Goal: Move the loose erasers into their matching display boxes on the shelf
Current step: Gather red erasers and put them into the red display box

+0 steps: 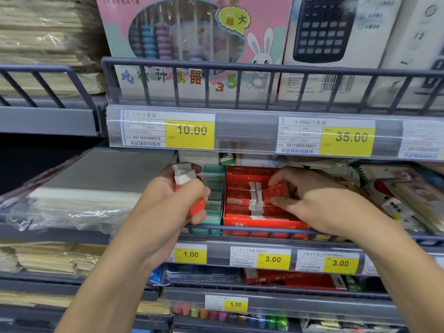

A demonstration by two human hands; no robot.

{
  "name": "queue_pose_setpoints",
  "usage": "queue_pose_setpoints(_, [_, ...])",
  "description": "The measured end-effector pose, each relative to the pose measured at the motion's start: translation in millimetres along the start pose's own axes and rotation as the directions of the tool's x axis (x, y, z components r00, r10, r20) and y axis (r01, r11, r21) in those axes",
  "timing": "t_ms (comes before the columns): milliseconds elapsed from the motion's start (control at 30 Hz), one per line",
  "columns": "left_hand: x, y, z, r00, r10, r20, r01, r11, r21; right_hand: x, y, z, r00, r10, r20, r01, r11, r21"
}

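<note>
My left hand point(168, 200) grips a small bunch of erasers point(183, 179) with white ends and red sleeves, held in front of a teal display box point(212, 188). My right hand point(319, 200) pinches one red-sleeved eraser point(276, 192) over the red display box point(242, 221), right beside the rows of red erasers point(240, 195) lying in it. Both boxes stand side by side on the middle shelf behind a grey wire rail point(211, 229).
The upper shelf edge with yellow price tags point(189, 134) hangs just above the boxes. Plastic-wrapped paper stacks point(84, 203) lie to the left, packaged notebooks point(396, 195) to the right. Lower shelves hold a red box point(293, 281) and coloured markers point(228, 317).
</note>
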State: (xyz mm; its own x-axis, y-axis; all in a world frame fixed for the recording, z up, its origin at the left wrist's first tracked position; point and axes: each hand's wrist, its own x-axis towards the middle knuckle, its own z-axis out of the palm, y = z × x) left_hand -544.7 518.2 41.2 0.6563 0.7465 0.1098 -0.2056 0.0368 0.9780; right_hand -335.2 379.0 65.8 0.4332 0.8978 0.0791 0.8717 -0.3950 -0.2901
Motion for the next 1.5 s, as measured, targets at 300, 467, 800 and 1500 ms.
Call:
queue_pose_setpoints(300, [-2,-2,-3,0.997,-0.013,0.081,0.008,0.999,0.054,12,-4,0,0.997,-0.061,0.046,0.069,0.979,-0.194])
queue_pose_setpoints(467, [-4,3,2,0.997,-0.020,0.069,0.019,1.000,0.018,11,-8,-4,0.996,-0.039,0.076,0.052,0.985,-0.167])
queue_pose_setpoints(800, [-9,8,6,0.996,-0.033,0.079,0.032,0.999,0.008,10,-12,-6,0.994,-0.042,0.101,0.059,0.984,-0.167])
queue_pose_setpoints(1500, [-16,8,12,0.990,-0.012,0.142,0.012,1.000,0.002,-9,-42,21,0.927,-0.289,-0.240,0.343,0.390,0.855])
